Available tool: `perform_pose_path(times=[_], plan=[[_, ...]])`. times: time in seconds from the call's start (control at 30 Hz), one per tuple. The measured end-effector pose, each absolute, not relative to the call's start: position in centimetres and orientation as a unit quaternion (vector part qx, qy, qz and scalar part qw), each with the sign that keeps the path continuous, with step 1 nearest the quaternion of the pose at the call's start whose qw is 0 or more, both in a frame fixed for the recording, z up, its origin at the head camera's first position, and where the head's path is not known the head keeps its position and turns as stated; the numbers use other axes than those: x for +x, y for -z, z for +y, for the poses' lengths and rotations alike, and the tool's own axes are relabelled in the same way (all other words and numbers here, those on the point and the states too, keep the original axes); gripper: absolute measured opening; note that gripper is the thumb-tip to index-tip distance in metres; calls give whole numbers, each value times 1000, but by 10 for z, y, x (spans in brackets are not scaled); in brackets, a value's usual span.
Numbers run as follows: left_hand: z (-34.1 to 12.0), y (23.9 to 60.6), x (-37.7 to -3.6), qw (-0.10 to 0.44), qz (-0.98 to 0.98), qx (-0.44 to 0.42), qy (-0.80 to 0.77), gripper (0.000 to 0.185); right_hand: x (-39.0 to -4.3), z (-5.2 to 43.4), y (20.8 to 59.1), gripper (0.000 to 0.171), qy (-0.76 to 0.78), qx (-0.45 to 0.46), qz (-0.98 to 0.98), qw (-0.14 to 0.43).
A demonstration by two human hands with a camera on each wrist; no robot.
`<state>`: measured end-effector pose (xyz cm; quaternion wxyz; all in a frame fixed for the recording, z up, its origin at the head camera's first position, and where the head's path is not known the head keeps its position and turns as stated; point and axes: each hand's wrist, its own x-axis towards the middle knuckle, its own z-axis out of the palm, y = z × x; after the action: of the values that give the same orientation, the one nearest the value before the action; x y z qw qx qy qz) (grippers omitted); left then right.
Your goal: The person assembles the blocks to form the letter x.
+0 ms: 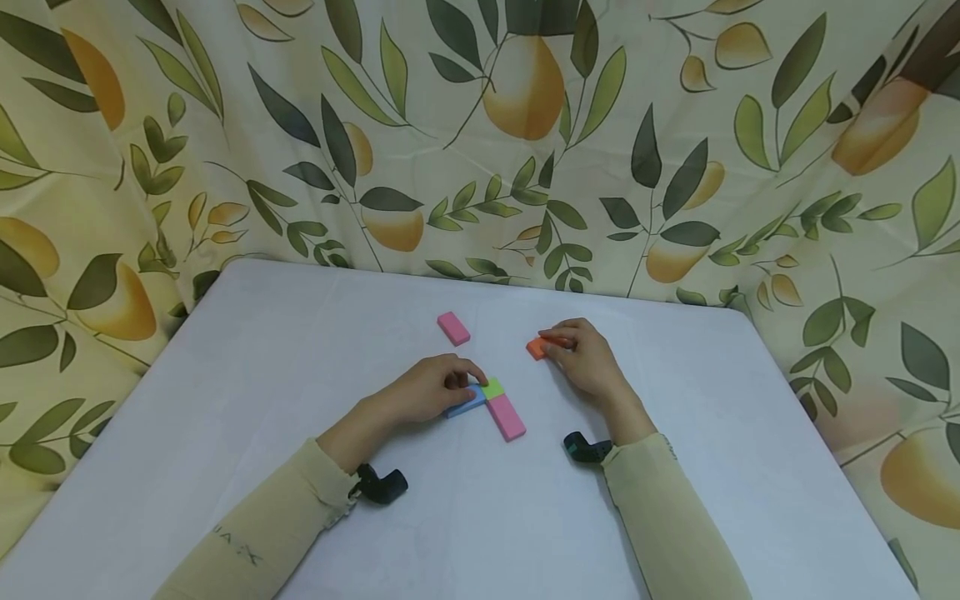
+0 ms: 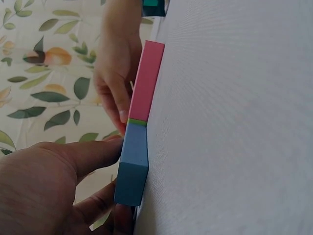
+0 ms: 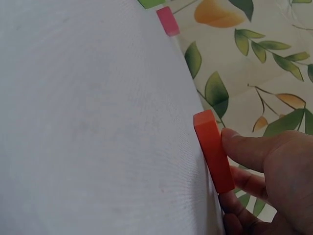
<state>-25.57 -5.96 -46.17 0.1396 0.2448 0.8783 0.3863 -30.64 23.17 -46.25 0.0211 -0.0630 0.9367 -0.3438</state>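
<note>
A: What is the right hand (image 1: 588, 357) doing?

B: It is pinching the orange block (image 1: 538, 347), thumb on one long face and fingertips (image 3: 247, 178) on the other, with the block lying on the desk (image 1: 247, 350) just right of centre.

A: And the left hand (image 1: 431, 390)?

B: It is curling round the blue block (image 2: 132, 166), which is sitting against a green block (image 1: 492, 387) and a pink block (image 1: 507, 417) near the middle of the desk. A second pink block (image 1: 453, 327) is lying apart, farther back.

A: How is the orange one likely to handle?

B: It is looking small, stiff and light, probably plastic or wood, so it should not be bending or breaking. The smooth faces may be a little slippery. I would judge the long sides the best place to grip, near the middle, as the hand is doing, since a pinch at one end could let it swing.

A: Any risk with the blue one?

B: Nudging its neighbours out of line, I think; they are only resting together.
</note>
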Motion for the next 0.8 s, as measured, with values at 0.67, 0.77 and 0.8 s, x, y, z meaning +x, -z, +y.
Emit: perform_pose_path(times=[0.67, 0.77, 0.8], plan=[[-59, 462, -257, 142, 879, 242, -386, 22, -305, 234, 460, 24, 343, -57, 937, 39], [-59, 462, -256, 142, 879, 241, -385, 23, -306, 236, 461, 24, 346, -56, 936, 43], [-59, 462, -256, 142, 880, 241, -385, 23, -306, 236, 461, 24, 346, -57, 935, 43]])
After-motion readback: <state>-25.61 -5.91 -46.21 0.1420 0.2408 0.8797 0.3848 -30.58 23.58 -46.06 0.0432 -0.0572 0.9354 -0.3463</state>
